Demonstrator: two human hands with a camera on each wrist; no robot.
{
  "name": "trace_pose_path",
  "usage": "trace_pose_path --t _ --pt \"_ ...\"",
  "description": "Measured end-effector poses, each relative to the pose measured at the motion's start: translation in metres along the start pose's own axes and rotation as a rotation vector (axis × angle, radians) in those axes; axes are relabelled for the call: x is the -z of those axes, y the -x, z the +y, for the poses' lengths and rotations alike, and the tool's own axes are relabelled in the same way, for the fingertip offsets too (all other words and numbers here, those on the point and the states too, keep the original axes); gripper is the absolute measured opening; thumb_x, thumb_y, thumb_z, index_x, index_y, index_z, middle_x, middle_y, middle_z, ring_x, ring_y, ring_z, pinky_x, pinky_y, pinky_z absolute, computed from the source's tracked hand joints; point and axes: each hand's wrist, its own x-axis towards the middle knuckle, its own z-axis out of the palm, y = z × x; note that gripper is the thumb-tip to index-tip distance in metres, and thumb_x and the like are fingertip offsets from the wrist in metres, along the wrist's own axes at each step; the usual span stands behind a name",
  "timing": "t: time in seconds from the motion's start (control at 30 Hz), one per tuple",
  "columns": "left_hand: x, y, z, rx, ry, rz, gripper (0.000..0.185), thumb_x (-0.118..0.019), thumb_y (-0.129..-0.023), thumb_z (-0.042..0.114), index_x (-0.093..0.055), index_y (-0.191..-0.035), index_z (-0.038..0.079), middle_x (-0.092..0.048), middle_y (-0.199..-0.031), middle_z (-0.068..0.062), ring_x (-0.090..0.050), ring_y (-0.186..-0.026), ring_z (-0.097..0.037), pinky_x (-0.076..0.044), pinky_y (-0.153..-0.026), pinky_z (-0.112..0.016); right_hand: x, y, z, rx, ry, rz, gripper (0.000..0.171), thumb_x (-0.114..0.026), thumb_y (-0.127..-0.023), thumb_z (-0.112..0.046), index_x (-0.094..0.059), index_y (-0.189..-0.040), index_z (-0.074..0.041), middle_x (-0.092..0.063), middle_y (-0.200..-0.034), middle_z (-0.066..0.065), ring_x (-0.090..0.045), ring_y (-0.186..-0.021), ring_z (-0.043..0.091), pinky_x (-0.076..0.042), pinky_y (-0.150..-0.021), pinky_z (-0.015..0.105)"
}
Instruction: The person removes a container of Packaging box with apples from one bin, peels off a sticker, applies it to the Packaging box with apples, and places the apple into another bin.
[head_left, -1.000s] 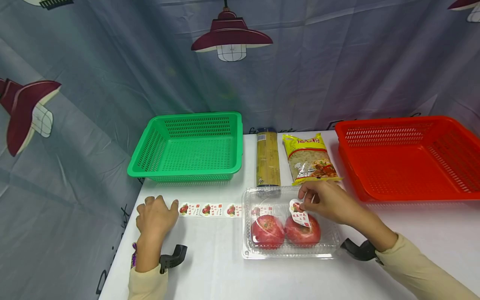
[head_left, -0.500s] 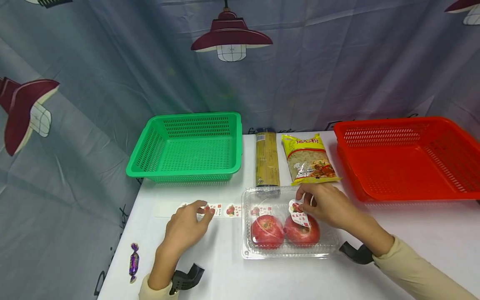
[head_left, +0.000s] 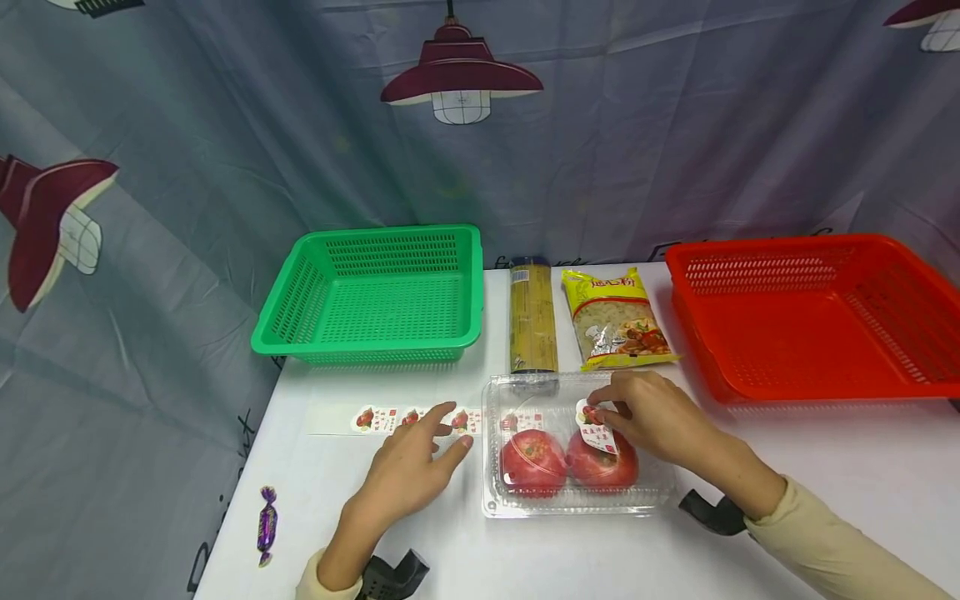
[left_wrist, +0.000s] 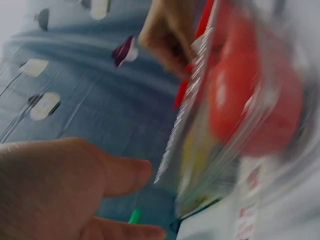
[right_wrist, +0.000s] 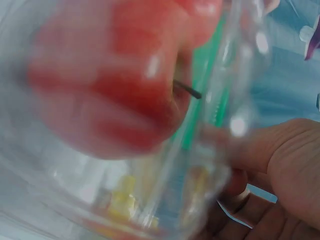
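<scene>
A clear plastic clamshell box (head_left: 577,502) lies on the white table and holds two red round fruits (head_left: 532,461). On its lid my right hand (head_left: 611,408) pinches a white fruit sticker (head_left: 597,435) between thumb and forefinger. My left hand (head_left: 442,437) hovers with straight, spread fingers just left of the box, over the near end of a sticker strip (head_left: 375,418). In the left wrist view, my left hand's fingers (left_wrist: 120,175) are close beside the box's edge (left_wrist: 195,100). The right wrist view is blurred, filled by a red fruit (right_wrist: 115,80) behind plastic.
A green basket (head_left: 375,292) stands at the back left and a red basket (head_left: 810,317) at the back right. Between them lie a spaghetti pack (head_left: 534,317) and a yellow pasta bag (head_left: 617,317). A purple wrapped candy (head_left: 266,525) lies near the table's left edge.
My left hand has left the far end of the sticker strip and slid right to the box's side, uncovering the candy. My right hand has stayed on the sticker.
</scene>
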Motion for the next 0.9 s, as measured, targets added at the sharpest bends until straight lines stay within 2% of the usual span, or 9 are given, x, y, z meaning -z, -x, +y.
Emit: trace_pose_path --t 0.17,0.3,0.47,0.57,0.67,0.8,0.9 --pt "-0.017 0.005 0.008 -0.043 0.009 -0.028 0.080 -0.061 -0.091 0.058 -0.033 -0.153 0.017 -0.068 -0.119 -0.011 -0.067 -0.091 -0.025 -0.048 -0.075 -0.051 0.000 0.003 -0.003 0.010 0.005 -0.027 0.023 -0.083 -0.079 -0.015 -0.079 -0.101 -0.014 -0.054 -0.071 -0.011 -0.046 -0.063 0.008 -0.043 -0.054 0.024" --pt "-0.027 0.005 0.010 -0.062 0.083 -0.036 0.081 -0.062 -0.091 0.056 -0.024 -0.156 0.026 -0.066 -0.121 -0.014 -0.062 -0.073 -0.011 -0.048 -0.069 -0.042 -0.001 0.007 -0.005 0.022 -0.008 -0.042 0.026 -0.082 -0.079 -0.014 -0.078 -0.105 -0.016 -0.053 -0.071 -0.014 -0.045 -0.063 0.007 -0.041 -0.053 0.024" --pt "-0.034 0.003 0.009 -0.109 0.228 -0.056 0.072 -0.065 -0.093 0.042 -0.028 -0.154 0.037 -0.062 -0.126 -0.020 -0.061 -0.058 -0.001 -0.049 -0.057 -0.031 -0.002 0.011 -0.005 0.061 -0.033 -0.071 0.027 -0.081 -0.080 -0.015 -0.078 -0.107 -0.018 -0.049 -0.070 -0.017 -0.042 -0.062 0.006 -0.038 -0.052 0.023" --pt "-0.036 0.002 0.009 -0.135 0.291 -0.061 0.068 -0.067 -0.093 0.031 -0.034 -0.152 0.036 -0.061 -0.126 -0.020 -0.057 -0.046 -0.003 -0.049 -0.050 -0.028 -0.003 0.013 -0.003 0.129 -0.045 -0.087 0.025 -0.081 -0.081 -0.020 -0.079 -0.106 -0.021 -0.046 -0.068 -0.020 -0.041 -0.061 0.004 -0.035 -0.052 0.023" --pt "-0.036 0.001 0.008 -0.155 0.315 -0.055 0.066 -0.069 -0.092 0.025 -0.039 -0.150 0.033 -0.064 -0.119 -0.018 -0.053 -0.038 -0.004 -0.049 -0.049 -0.027 -0.004 0.013 -0.001 0.208 -0.061 -0.084 0.023 -0.082 -0.081 -0.023 -0.080 -0.104 -0.023 -0.046 -0.067 -0.024 -0.040 -0.060 0.003 -0.034 -0.053 0.023" --pt "-0.037 0.000 0.008 -0.163 0.325 -0.051 0.065 -0.070 -0.091 0.024 -0.041 -0.149 0.031 -0.066 -0.112 -0.015 -0.055 -0.039 -0.005 -0.049 -0.050 -0.028 -0.003 0.015 0.001 0.290 -0.100 -0.075 0.018 -0.083 -0.079 -0.024 -0.081 -0.097 -0.025 -0.047 -0.065 -0.028 -0.041 -0.060 0.002 -0.034 -0.056 0.022" --pt "-0.036 0.000 0.008 -0.152 0.352 -0.066 0.066 -0.070 -0.091 0.024 -0.041 -0.150 0.031 -0.066 -0.112 -0.015 -0.058 -0.041 -0.008 -0.050 -0.048 -0.029 -0.001 0.018 0.002 0.310 -0.116 -0.081 0.014 -0.083 -0.079 -0.025 -0.081 -0.093 -0.027 -0.047 -0.063 -0.030 -0.043 -0.062 0.002 -0.033 -0.058 0.024"
